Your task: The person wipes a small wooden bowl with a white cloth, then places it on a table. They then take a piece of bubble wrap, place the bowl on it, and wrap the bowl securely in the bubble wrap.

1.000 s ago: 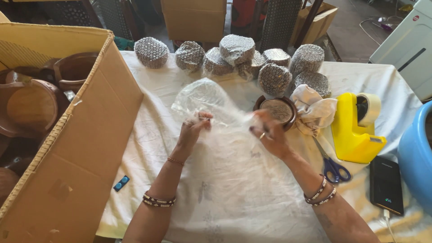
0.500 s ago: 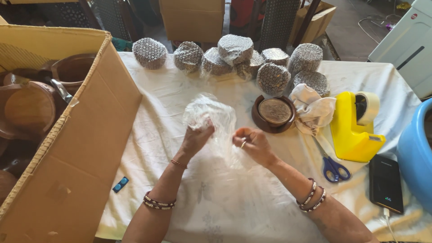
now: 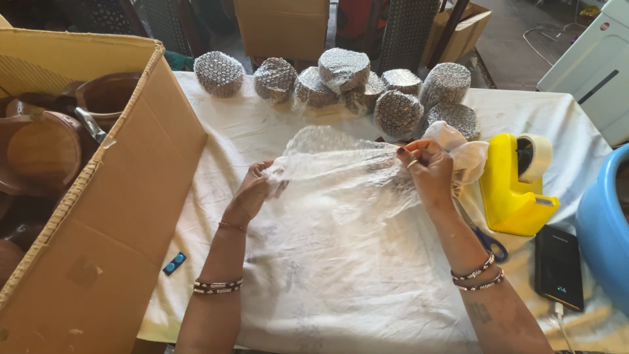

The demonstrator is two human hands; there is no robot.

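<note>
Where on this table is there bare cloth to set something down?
Free: the white cloth near the person, between the forearms, below the bubble wrap sheet held by left hand and right hand. Crowded: the far edge with wrapped bundles, and the right by the yellow tape dispenser.

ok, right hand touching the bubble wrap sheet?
Touching. Head view: the right hand pinches the bubble wrap sheet's edge between its fingers, stretched across to the left hand.

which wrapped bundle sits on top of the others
The flat-topped bundle in the middle of the back row; it rests raised on its neighbours, while the rest sit on the cloth.
</note>
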